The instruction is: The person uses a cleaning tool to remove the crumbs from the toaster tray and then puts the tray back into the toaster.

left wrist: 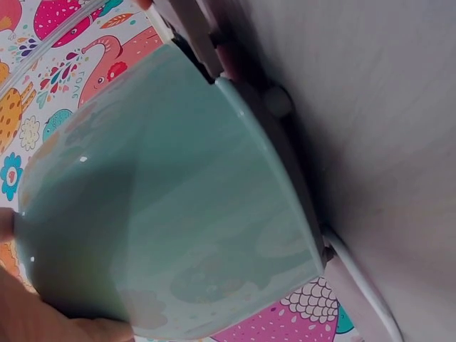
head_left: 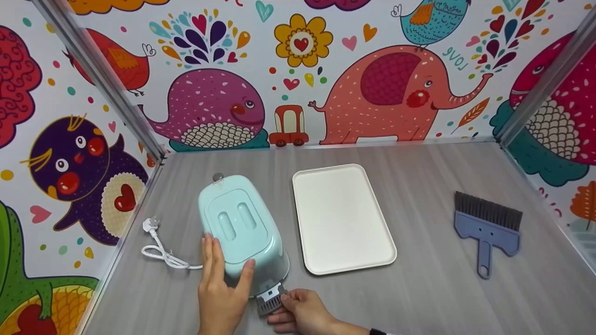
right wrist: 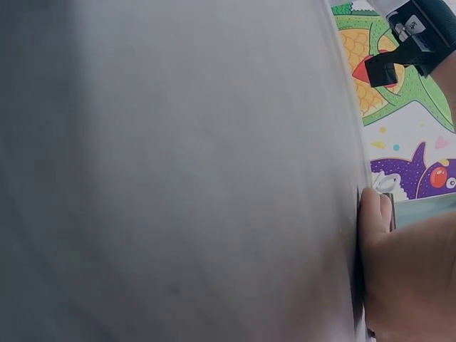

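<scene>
A mint-green toaster [head_left: 242, 249] with a lid over its top lies lengthwise on the left part of the table. My left hand [head_left: 221, 300] rests against its near left corner, fingers extended along the side and thumb on the top edge. At the near end, a grey slotted crumb tray [head_left: 271, 303] with a silver metal part sticks out low from the body. My right hand [head_left: 305, 311] pinches that tray's right edge between thumb and fingers. The toaster's smooth end wall [left wrist: 164, 185] fills much of the left wrist view. In the right wrist view the hand hides the tray.
A cream rectangular tray [head_left: 344, 223] lies right of the toaster. Farther right is a blue-grey brush [head_left: 485, 232] with dark bristles. The white power cord [head_left: 172, 262] and plug [head_left: 150, 224] lie to the toaster's left. Patterned panels [head_left: 288, 83] enclose the table.
</scene>
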Action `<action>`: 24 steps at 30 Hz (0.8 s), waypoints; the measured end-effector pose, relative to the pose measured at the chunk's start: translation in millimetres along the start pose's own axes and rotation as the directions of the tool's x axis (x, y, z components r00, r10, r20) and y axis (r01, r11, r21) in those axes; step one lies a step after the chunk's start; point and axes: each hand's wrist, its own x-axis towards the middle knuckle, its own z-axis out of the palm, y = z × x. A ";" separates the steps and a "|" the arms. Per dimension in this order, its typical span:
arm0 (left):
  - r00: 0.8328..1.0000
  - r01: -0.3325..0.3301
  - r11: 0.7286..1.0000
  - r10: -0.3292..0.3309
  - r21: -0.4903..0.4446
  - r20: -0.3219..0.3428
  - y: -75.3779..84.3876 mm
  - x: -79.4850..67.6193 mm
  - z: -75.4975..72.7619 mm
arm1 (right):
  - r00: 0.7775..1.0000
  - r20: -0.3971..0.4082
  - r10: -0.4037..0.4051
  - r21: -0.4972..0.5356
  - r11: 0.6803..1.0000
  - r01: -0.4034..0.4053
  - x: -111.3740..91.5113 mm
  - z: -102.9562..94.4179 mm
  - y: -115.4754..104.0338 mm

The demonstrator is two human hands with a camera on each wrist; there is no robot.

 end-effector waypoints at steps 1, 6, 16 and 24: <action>1.000 -0.002 1.000 0.002 -0.001 -0.001 -0.2 -0.2 0.0 | 1.000 0.002 0.006 -0.001 1.000 -0.006 -0.5 -0.4 0.1; 1.000 -0.012 1.000 0.012 -0.004 -0.010 -1.1 -0.5 0.3 | 1.000 0.017 0.023 -0.001 1.000 -0.023 -3.0 -2.4 0.8; 0.999 -0.031 0.999 0.031 -0.016 -0.013 -2.0 -1.1 2.2 | 0.999 0.029 0.014 -0.004 1.000 -0.014 -10.6 -9.3 3.6; 1.000 -0.012 1.000 0.012 -0.013 0.003 -2.3 -0.7 -0.6 | 0.999 0.021 0.047 -0.023 0.999 -0.047 -13.9 -12.7 4.9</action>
